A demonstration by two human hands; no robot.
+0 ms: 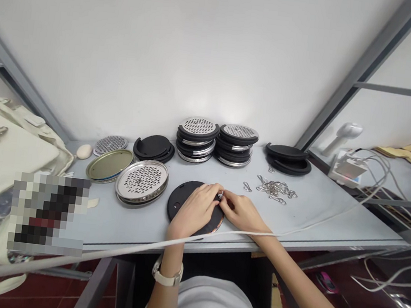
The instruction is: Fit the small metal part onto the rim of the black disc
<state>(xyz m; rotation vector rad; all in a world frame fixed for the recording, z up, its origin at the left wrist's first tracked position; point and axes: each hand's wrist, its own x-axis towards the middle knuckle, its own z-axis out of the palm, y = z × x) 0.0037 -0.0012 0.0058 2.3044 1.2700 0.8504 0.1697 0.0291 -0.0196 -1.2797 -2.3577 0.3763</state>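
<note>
A black round disc (181,194) with a thin coppery line at its lower right edge lies near the front of the table. My left hand (199,205), with a pale-banded watch at the wrist, rests over it, fingers curled at its upper right rim. From the right, my right hand (240,210) meets it there, thumb and fingers pinched. A small shiny metal piece (220,195) shows between the fingertips; its shape is mostly hidden. Right of the hands lies a loose pile of small metal wire clips (278,188), with a single clip (247,186) apart from it.
Perforated metal discs in black rims form two stacks (196,140) (236,145) by the wall. More black discs (288,158) sit right; a perforated metal plate (142,181) and golden lid (110,164) lie left. A white cable (124,249) crosses in front. Bags (9,151) stand left.
</note>
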